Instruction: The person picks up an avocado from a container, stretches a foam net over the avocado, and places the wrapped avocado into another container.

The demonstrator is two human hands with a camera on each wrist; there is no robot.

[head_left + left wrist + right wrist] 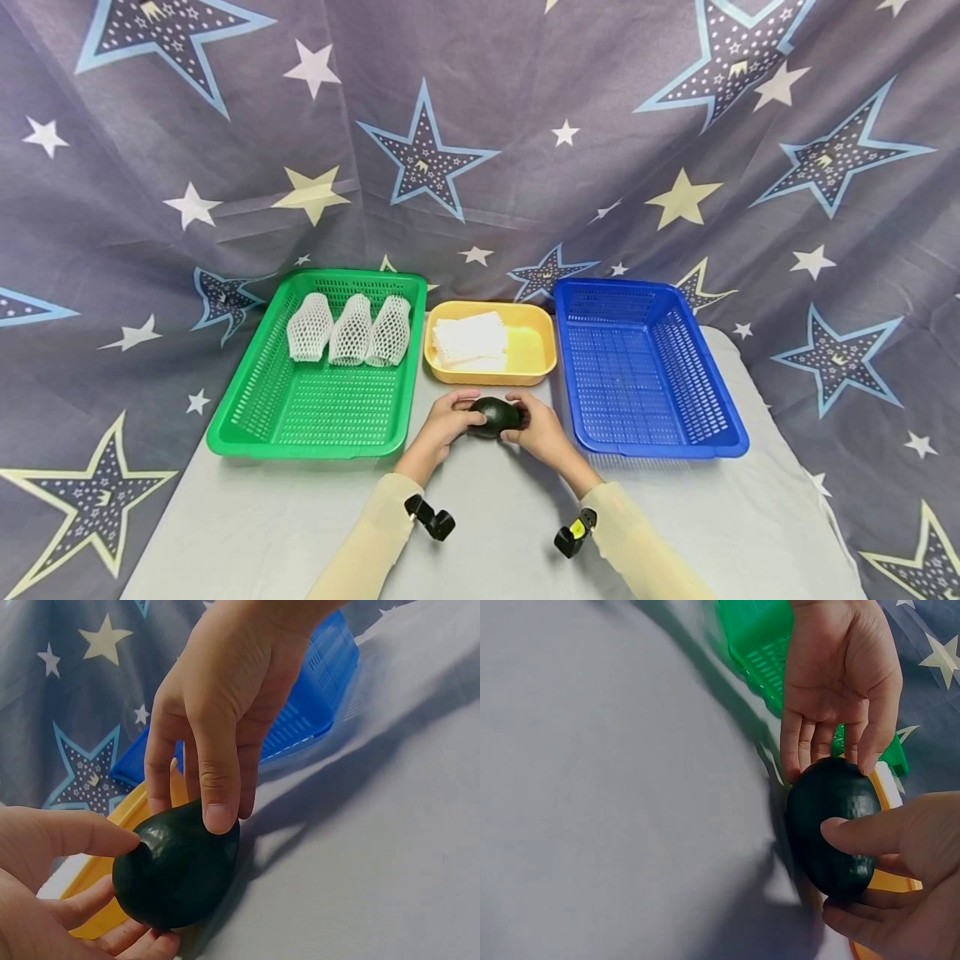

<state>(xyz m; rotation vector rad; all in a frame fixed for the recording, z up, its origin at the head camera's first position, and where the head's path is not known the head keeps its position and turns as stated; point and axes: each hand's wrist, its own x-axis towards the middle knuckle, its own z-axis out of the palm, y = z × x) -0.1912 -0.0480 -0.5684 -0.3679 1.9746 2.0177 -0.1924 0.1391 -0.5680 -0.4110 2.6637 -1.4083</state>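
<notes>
A dark green avocado (493, 417) is held between both hands, just in front of the yellow basket. My left hand (442, 427) grips one end, thumb and fingers spread round it. At the opposite end, my right hand (545, 432) pinches it. The left wrist view shows the smooth, shiny avocado (176, 870) with the right thumb on top of its narrower end. In the right wrist view, the right thumb presses across the avocado (829, 806) and the fingers curl beneath. Whether it touches the table is hard to tell.
A yellow basket (540, 377) holds white foam nets (471, 337). To the left stands a green basket (258, 408) with three bulging white net sleeves (350, 332) along its back. A blue basket (645, 333) stands on the right. A starry curtain (525, 200) hangs behind the table.
</notes>
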